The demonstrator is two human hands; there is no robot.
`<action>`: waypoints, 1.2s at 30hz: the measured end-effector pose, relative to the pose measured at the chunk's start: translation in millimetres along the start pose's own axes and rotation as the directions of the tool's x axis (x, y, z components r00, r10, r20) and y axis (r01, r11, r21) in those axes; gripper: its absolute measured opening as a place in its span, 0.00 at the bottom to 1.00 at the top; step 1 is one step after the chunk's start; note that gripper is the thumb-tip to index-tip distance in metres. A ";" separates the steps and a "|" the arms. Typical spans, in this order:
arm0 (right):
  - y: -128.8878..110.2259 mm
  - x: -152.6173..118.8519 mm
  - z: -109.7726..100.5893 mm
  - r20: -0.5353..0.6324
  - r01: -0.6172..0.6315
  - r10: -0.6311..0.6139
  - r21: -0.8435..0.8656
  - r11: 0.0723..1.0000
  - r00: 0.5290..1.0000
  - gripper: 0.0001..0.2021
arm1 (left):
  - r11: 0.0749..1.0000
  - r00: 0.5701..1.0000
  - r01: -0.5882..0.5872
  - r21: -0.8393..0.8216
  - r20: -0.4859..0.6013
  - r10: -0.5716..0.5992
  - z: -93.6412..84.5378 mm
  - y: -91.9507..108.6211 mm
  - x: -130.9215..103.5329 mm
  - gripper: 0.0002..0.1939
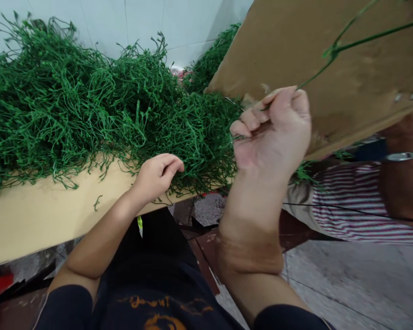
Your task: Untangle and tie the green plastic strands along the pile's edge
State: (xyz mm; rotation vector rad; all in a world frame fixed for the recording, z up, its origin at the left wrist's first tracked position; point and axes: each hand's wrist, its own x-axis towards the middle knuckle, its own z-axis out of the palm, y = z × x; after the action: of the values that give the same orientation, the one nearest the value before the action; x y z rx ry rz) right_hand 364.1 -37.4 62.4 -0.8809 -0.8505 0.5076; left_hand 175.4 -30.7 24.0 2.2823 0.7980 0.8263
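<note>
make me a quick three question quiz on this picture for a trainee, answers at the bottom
1. Multiple choice: what runs up and rightward from the grip of the right hand?
a) a red ribbon
b) a branching green stem
c) a white hose
2. True or false: the left hand, beside the heap of green stems, appears higher in the picture than the right hand.
3. Short answer: on which side of the picture does another person's striped clothing show?

Key: 1. b; 2. false; 3. right
</note>
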 end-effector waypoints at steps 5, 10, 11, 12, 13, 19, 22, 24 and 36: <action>-24.1 -44.0 29.7 0.042 0.037 -0.042 0.122 0.992 0.998 0.11 | 0.949 0.989 0.141 0.283 -0.009 -0.145 4.4 -9.5 22.2 0.18; -11.6 -98.9 52.1 0.688 0.136 0.011 -0.159 0.978 0.726 0.06 | 0.949 0.951 0.310 0.066 -0.032 -0.308 -34.7 -35.1 -24.5 0.17; -6.3 -111.0 57.8 0.801 0.200 0.028 -0.183 0.963 0.598 0.07 | 0.930 0.926 0.368 0.005 -0.090 -0.366 -48.2 -43.2 -41.1 0.17; -0.4 -124.0 64.2 0.885 0.255 0.050 -0.187 0.949 0.462 0.08 | 0.909 0.901 0.414 -0.045 -0.119 -0.417 -63.4 -50.9 -59.0 0.18; 5.9 -137.7 71.2 0.944 0.304 0.077 -0.180 0.935 0.322 0.09 | 0.883 0.873 0.463 -0.077 -0.134 -0.470 -79.7 -57.6 -77.5 0.18; 34.7 -214.8 116.5 0.955 0.569 0.158 0.013 0.822 -0.250 0.12 | 0.746 0.672 0.654 -0.126 -0.355 -0.650 -169.1 -60.7 -171.2 0.21; 32.8 -220.1 134.9 0.979 0.528 0.035 0.079 0.846 -0.203 0.21 | 0.729 0.644 0.682 -0.065 -0.419 -0.640 -182.4 -51.3 -192.3 0.20; 29.1 -205.5 141.4 0.973 0.473 -0.042 0.148 0.869 -0.226 0.19 | 0.725 0.665 0.688 -0.018 -0.386 -0.640 -178.8 -48.8 -196.7 0.21; 74.8 -51.6 105.8 0.696 0.676 0.162 -0.718 0.167 0.699 0.16 | 0.853 0.909 0.406 0.327 -0.053 -0.413 -131.5 -57.0 -153.3 0.17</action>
State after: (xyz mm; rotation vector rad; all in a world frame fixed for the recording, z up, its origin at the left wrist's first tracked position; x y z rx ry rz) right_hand 244.4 16.8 15.6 -1.7147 -2.1277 -0.2571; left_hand -32.4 -58.6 15.0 2.2625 1.4471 0.4970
